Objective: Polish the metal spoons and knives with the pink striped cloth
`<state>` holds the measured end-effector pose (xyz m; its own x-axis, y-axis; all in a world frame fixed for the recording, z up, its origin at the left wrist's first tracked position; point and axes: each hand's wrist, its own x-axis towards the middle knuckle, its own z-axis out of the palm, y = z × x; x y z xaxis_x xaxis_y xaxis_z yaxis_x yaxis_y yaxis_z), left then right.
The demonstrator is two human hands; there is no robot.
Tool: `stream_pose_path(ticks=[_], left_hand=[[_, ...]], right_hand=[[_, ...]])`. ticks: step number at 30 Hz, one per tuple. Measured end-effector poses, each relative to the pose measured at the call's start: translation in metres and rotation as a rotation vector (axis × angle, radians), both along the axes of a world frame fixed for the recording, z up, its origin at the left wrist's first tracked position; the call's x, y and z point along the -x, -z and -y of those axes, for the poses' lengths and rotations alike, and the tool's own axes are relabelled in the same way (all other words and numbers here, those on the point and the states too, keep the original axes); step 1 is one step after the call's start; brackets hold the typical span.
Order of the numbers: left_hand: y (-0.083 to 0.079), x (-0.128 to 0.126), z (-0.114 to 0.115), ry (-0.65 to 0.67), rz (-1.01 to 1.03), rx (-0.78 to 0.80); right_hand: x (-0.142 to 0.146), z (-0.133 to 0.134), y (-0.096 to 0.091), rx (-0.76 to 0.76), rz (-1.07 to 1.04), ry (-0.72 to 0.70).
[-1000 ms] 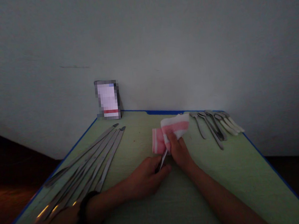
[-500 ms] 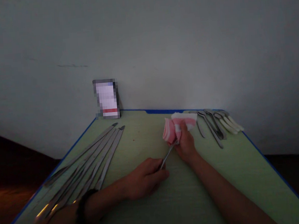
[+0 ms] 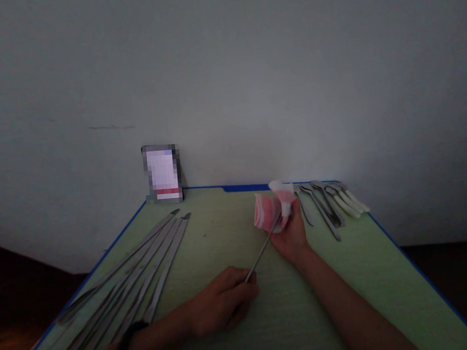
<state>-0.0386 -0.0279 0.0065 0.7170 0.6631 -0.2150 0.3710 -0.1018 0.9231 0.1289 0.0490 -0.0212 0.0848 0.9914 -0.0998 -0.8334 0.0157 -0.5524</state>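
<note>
My left hand (image 3: 221, 304) rests on the green table (image 3: 237, 325) with its fingers closed on the near end of a thin metal utensil (image 3: 262, 253). The utensil's handle slants up and to the right. Its far end is wrapped in a pink-and-white cloth (image 3: 272, 209), which my right hand (image 3: 290, 235) grips around it. Both hands sit near the table's middle, the right one farther back.
Several long metal blades or skewers (image 3: 144, 273) lie fanned along the left side of the table. Several spoons (image 3: 328, 202), some with white handles, lie at the back right. A small card (image 3: 161, 173) leans against the wall at the back edge.
My right hand has slid the cloth along the utensil away from my left hand, baring more of the handle. The view has tilted slightly.
</note>
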Motion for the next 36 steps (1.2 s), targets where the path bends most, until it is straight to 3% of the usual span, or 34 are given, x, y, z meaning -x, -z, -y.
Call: stream_pose_path(ticks=[11, 15, 23, 28, 36], left_hand=[[0.007, -0.006, -0.003, -0.08, 0.077, 0.046], [0.003, -0.007, -0.002, -0.062, 0.055, 0.037], [0.003, -0.009, 0.002, -0.097, -0.057, 0.012], [0.003, -0.011, 0.002, -0.13, -0.079, 0.042], [0.003, -0.012, 0.002, -0.127, -0.095, -0.021]], right_hand=[[0.005, 0.0, 0.013, 0.041, 0.108, -0.103], [-0.001, -0.001, 0.014, 0.078, 0.04, -0.038], [-0.007, 0.007, 0.003, 0.026, -0.106, -0.214], [-0.005, 0.006, 0.004, 0.028, -0.139, -0.179], [0.001, 0.009, -0.002, -0.036, 0.158, -0.244]])
